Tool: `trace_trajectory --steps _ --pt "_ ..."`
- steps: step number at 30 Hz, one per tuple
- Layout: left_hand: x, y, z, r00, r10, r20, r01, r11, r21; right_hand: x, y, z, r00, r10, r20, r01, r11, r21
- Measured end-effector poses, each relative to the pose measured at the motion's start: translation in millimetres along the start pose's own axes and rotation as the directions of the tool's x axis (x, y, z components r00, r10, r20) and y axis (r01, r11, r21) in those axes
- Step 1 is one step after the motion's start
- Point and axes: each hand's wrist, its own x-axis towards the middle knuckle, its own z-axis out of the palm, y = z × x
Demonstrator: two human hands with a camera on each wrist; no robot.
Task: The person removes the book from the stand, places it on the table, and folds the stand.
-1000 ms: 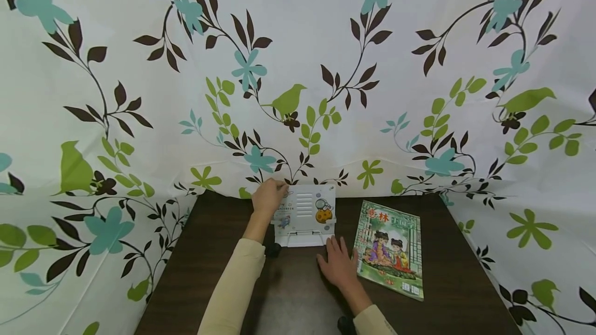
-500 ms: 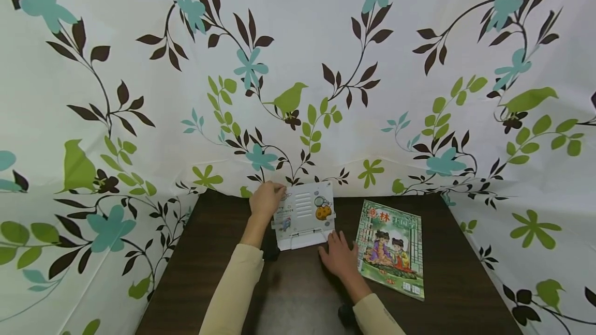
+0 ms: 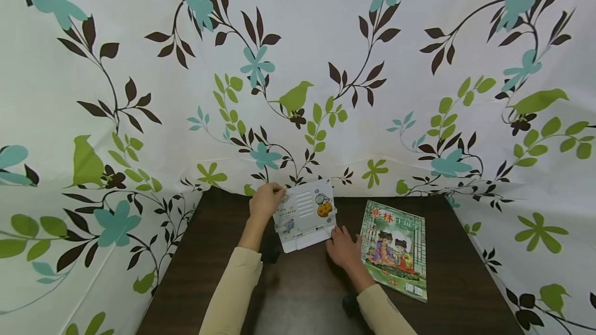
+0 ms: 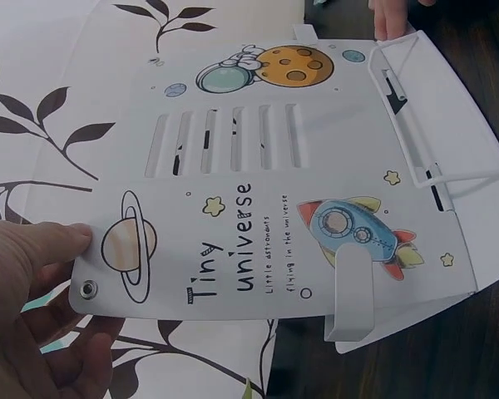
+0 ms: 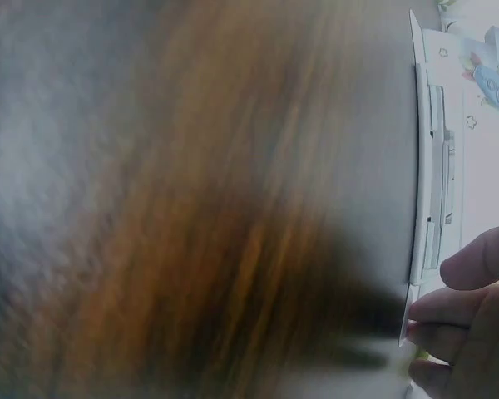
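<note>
A white book stand (image 3: 304, 213) with a cartoon space print and a row of slots stands tilted at the back of the table, turned at an angle. My left hand (image 3: 265, 203) pinches its upper left corner; in the left wrist view the thumb (image 4: 71, 241) lies on the front face beside a printed planet, with the other fingers behind. At the lower right corner, my right hand (image 3: 344, 247) holds the stand's edge, its thumb (image 5: 474, 262) on the front side and curled fingers at the end of the ledge. A wire page holder (image 4: 412, 158) lies along the ledge.
To the right of the stand a green illustrated magazine (image 3: 396, 252) lies on the dark wooden table (image 3: 209, 283). Close behind the table hangs a white cloth (image 3: 177, 107) printed with leaves, flowers and birds.
The book stand has turned counterclockwise in the head view, its right side going up. My right hand has moved slightly right, from spread fingers beside the lower corner to a grip on it.
</note>
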Motion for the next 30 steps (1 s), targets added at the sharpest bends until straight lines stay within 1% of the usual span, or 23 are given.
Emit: trace_trajectory --steps 4,11,13,21,25,30 --pt "-2.4 1.3 -1.9 1.000 -0.007 0.008 0.007 1.000 0.001 4.7 2.8 -2.2 1.000 -0.009 0.000 0.009 1.000 0.003" --pt "-5.7 1.5 -4.5 0.999 -0.026 0.025 0.026 1.000 0.001 12.3 6.8 -3.0 1.000 -0.013 0.027 0.013 1.000 0.026" --pt "-6.5 0.6 -5.1 0.999 -0.028 0.029 0.028 1.000 0.004 15.0 9.0 -2.8 0.999 -0.026 0.028 0.025 0.999 0.038" --pt "-11.0 -3.3 -7.8 0.998 -0.028 0.051 0.028 1.000 0.005 23.2 15.9 -1.2 0.997 -0.040 0.073 0.031 0.991 0.132" --pt "-16.8 -3.9 -10.0 0.998 -0.026 0.064 0.026 1.000 0.003 23.5 14.0 -3.5 0.995 -0.061 0.075 0.047 0.982 0.181" --pt "-23.2 -5.6 -9.8 0.997 -0.036 0.069 0.036 0.999 -0.008 26.4 13.8 -6.8 0.994 -0.052 0.100 0.030 0.977 0.211"
